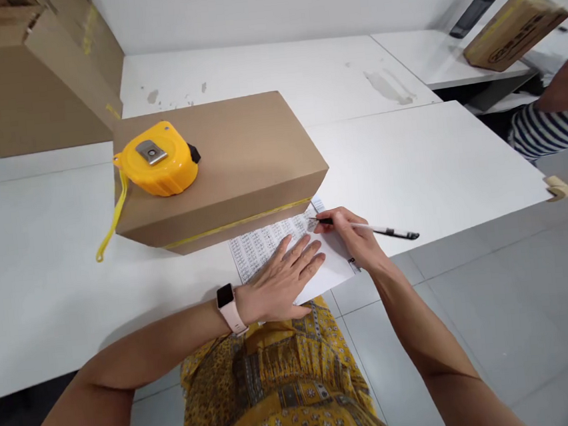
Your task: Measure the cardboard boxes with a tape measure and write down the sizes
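Note:
A sheet of paper lies at the front edge of the white table, rows of handwriting across part of it. My left hand rests flat on the sheet, fingers spread, a pink-banded watch at its wrist. Between the fingers of my right hand is a pen with a black grip, its tip at the writing near the sheet's upper right. Right behind the paper stands a closed cardboard box with yellow tape along its front, covering the sheet's far edge. On top of it sits a yellow tape measure.
A larger cardboard box stands at the far left. The white table runs along the wall, with a tan corner guard at its right corner. At the right are a smaller printed box and another person's striped sleeve.

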A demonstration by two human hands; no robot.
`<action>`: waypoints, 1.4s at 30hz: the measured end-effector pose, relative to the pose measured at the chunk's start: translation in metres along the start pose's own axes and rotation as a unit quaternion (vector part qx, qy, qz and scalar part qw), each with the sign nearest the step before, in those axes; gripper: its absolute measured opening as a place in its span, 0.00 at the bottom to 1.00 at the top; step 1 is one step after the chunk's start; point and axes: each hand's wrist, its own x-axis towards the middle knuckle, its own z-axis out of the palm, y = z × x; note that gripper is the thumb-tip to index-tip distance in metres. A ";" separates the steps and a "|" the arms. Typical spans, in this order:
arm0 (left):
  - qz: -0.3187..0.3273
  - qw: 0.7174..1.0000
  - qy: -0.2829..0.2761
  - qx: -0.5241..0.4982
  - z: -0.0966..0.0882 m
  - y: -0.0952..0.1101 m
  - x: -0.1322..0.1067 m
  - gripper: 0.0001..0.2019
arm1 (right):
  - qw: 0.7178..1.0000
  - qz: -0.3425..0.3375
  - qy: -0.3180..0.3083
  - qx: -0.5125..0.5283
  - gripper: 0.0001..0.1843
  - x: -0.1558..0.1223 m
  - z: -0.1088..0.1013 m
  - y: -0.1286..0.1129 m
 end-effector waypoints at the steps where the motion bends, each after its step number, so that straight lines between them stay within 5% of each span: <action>1: 0.004 1.000 0.003 0.003 0.000 0.000 -0.001 0.53 | 1.000 -0.002 0.005 -0.023 0.24 0.002 0.002 0.001; 19: -0.024 0.996 0.081 0.024 0.004 0.002 0.000 0.43 | 0.990 -0.033 0.067 -0.119 0.21 0.014 0.013 0.007; 24: -0.028 0.995 0.088 0.020 0.005 0.003 0.000 0.41 | 0.984 -0.033 0.105 -0.141 0.27 0.015 0.013 0.010; 42: -0.029 0.996 0.082 0.029 0.007 0.003 0.001 0.38 | 0.981 -0.041 0.076 -0.173 0.24 0.017 0.012 0.012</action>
